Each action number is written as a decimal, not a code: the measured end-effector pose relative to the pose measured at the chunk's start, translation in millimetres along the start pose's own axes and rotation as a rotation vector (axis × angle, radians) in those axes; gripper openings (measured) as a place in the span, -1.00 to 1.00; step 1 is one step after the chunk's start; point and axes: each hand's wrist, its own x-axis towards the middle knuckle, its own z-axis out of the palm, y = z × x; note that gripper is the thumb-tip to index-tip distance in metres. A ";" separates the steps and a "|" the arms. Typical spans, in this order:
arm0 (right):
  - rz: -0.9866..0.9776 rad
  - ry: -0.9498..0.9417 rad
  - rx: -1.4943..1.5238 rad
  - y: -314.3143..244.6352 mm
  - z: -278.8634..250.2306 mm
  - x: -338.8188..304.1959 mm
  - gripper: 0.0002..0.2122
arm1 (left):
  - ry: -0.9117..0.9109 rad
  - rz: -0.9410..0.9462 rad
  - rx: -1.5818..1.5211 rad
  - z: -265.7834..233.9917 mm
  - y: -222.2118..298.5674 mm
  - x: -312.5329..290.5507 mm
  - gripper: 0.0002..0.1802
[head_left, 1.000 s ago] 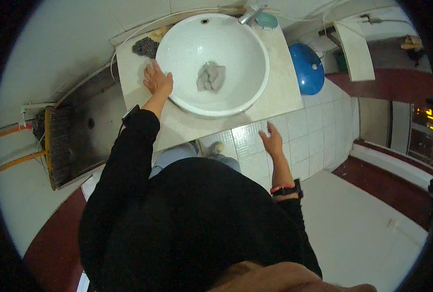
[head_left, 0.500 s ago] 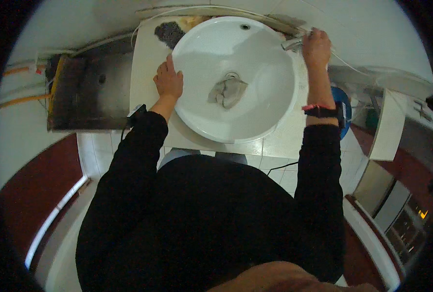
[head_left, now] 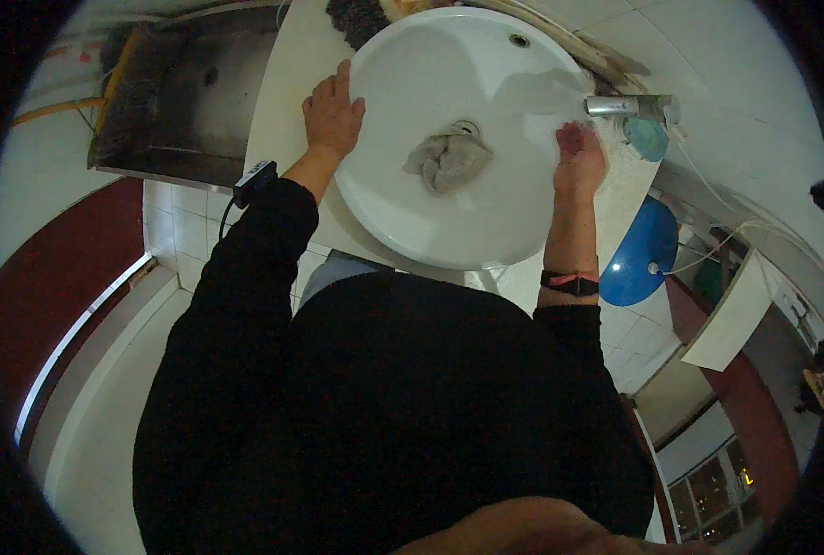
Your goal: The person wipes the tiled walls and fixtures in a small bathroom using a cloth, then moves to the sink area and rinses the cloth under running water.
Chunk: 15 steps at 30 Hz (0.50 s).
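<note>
A round white washbasin (head_left: pixel 412 217) sits on a pale countertop. Inside it lies a crumpled grey cloth (head_left: pixel 453 162), partly against the drain (head_left: pixel 467 127). My left hand (head_left: pixel 333 116) rests with fingers stretched out on the basin's left rim, holding nothing. At the right rim, my right hand (head_left: pixel 578 159) is turned palm up with its fingers slightly bent and nothing in it. Just beyond its fingertips is the chrome faucet (head_left: pixel 615 105), its spout pointing left over the basin. Whether water runs from it I cannot make out.
A teal round object (head_left: pixel 646 139) sits beside the faucet. Left of the counter stands a dark, stained metal sink (head_left: pixel 190 102). A dark fuzzy item (head_left: pixel 358 20) lies behind the basin. On the right, below counter level, is a blue rounded tank (head_left: pixel 638 254) with a thin tube.
My right hand has let go of the faucet and come down beside the basin's right rim, palm up. My left hand stays at the left rim. The view has turned somewhat.
</note>
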 end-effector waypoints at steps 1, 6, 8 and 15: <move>0.341 -0.005 0.149 11.3 -2.2 3.4 -0.63 | -0.026 -0.010 -0.002 -0.6 0.9 -0.3 -0.20; -0.195 -0.412 -0.685 53.8 2.5 18.6 -0.68 | -0.030 -0.012 -0.034 -0.2 1.8 -4.1 -0.20; -0.344 -0.533 -1.140 79.0 5.3 3.7 -0.67 | -0.032 -0.003 -0.055 1.4 1.4 -5.7 -0.21; -0.172 -0.669 -1.741 137.1 -17.2 -64.5 -0.59 | -0.006 0.007 -0.069 8.3 1.7 -10.3 -0.21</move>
